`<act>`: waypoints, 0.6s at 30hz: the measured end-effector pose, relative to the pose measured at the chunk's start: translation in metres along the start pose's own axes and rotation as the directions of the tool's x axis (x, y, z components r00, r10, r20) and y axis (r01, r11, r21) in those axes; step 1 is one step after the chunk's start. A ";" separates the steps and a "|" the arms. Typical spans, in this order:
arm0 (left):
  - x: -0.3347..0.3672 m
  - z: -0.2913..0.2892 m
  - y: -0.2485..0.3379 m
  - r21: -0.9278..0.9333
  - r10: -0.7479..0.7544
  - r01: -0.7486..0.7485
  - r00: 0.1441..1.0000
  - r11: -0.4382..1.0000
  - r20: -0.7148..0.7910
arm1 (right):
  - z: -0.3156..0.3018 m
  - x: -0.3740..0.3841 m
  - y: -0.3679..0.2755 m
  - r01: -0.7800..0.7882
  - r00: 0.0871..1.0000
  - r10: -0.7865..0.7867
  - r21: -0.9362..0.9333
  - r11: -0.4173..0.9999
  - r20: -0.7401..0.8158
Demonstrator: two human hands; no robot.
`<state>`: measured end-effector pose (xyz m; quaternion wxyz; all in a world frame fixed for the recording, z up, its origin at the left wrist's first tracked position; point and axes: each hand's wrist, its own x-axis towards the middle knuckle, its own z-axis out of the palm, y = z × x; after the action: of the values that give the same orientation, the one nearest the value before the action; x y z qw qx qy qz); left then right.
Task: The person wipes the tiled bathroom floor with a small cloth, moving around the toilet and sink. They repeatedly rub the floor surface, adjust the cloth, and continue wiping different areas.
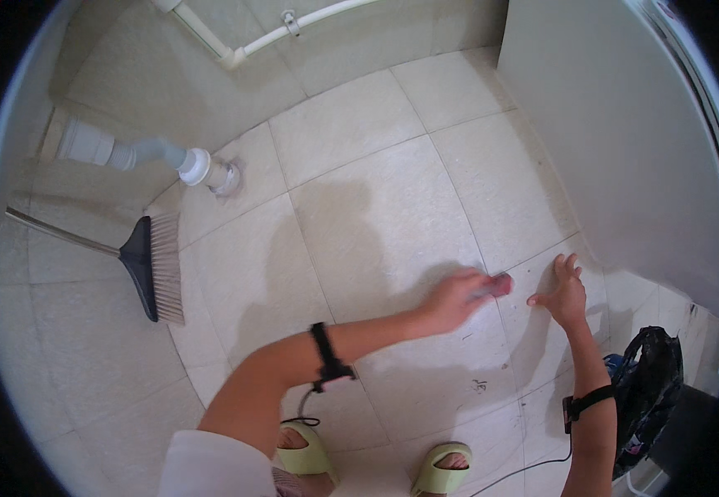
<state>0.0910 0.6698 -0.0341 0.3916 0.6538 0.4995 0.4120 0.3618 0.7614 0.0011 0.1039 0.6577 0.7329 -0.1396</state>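
Observation:
My left hand (451, 301) reaches across the floor, its fingers closed round a small object with a reddish-pink end (503, 286). The hand is smeared by motion, so the object's exact kind cannot be made out. It is down at the pale tiled floor (376, 240), close to a grout line. Just to its right, my right hand (566, 296) has its fingers spread and nothing in them. It is low over the tiles or resting on them; I cannot tell which. Small dark bits of debris (480, 386) lie on the tiles nearer to my feet.
A broom (137, 269) with a dark head leans at the left, below a grey-white drain pipe (161, 154). White piping (235, 56) runs along the far wall. A pale panel (616, 124) stands at the right. A black plastic bag (649, 398) sits beside my right forearm.

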 end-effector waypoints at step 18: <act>0.168 -0.272 -0.172 0.360 -0.187 0.932 0.359 0.031 -0.914 | -0.006 0.005 -0.006 0.019 1.000 -0.019 0.011 1.000 0.025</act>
<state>-0.1918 0.8949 -0.0715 -0.0942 0.2533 0.9618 0.0447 0.3559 0.7673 0.0053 0.1082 0.6496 0.7369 -0.1527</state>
